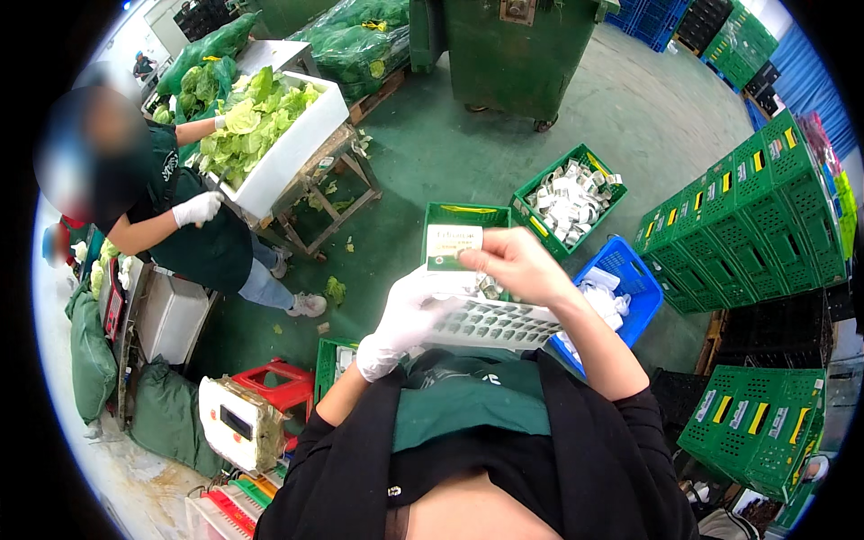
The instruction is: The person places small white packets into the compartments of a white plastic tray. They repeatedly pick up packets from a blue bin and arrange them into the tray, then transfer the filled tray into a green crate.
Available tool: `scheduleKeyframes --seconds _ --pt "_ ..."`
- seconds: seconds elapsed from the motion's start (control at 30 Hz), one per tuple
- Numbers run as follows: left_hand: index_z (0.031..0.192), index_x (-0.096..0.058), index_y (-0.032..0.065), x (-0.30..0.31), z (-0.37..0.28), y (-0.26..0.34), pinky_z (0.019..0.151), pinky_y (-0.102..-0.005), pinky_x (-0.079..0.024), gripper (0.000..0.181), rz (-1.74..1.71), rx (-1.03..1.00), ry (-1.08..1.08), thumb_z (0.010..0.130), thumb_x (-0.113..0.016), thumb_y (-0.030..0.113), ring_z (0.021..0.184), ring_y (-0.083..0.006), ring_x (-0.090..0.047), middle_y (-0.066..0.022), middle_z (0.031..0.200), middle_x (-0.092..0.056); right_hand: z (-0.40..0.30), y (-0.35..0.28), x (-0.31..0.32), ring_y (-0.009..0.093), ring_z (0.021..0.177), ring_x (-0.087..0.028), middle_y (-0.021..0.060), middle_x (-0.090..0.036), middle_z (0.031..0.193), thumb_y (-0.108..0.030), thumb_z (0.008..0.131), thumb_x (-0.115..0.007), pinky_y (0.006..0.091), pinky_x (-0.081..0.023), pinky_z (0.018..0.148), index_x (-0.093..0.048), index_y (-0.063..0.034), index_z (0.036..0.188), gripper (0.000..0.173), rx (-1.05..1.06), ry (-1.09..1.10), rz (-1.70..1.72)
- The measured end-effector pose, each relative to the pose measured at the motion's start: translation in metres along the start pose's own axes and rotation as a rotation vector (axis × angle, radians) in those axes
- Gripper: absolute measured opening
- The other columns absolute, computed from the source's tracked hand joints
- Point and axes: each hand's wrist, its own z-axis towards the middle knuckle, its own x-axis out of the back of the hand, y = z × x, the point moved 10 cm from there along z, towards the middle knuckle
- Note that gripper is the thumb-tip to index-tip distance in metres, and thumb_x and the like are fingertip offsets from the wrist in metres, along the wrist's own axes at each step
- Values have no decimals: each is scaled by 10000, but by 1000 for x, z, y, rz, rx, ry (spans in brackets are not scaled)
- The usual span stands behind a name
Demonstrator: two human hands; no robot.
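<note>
My left hand [398,324], in a white glove, holds a sheet of printed labels [496,324] at its left end, in front of my body. My bare right hand [523,263] pinches the right side of a white and green printed label [453,247] between thumb and fingers. This label stands above the sheet, close to the fingers of my left hand. Just beyond the hands is a green plastic crate [466,214], partly hidden by the label. To its right, another green crate [520,206] holds many curled, printed label bands [570,199].
A blue crate [638,266] with white crumpled material lies right. Stacked green crates [736,202] stand farther right. At left, a co-worker [196,229] with a knife handles lettuce [260,121] at a white box [297,145]. A red stool [273,381] and scale [236,422] stand lower left; a wheeled bin [516,61] is ahead.
</note>
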Motion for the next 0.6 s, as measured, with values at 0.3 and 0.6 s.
scheduleKeyframes --seconds 0.3,0.6 --pt "1004 -624 -5 -9 -19 -33 818 -281 -486 244 -282 311 -17 762 -611 -36 907 -139 -609 -73 961 -640 -2 -2 39 37 606 -463 -21 -509 700 -97 838 -600 190 -402 534 -507 -23 958 169 5 211 184" --pt "888 -671 34 3 -15 -18 730 -275 -492 167 -47 93 55 721 -666 36 798 -156 -619 -72 893 -645 -13 -10 42 53 559 -395 -27 -415 578 -190 739 -728 228 -349 510 -510 -20 819 288 -24 323 -180"
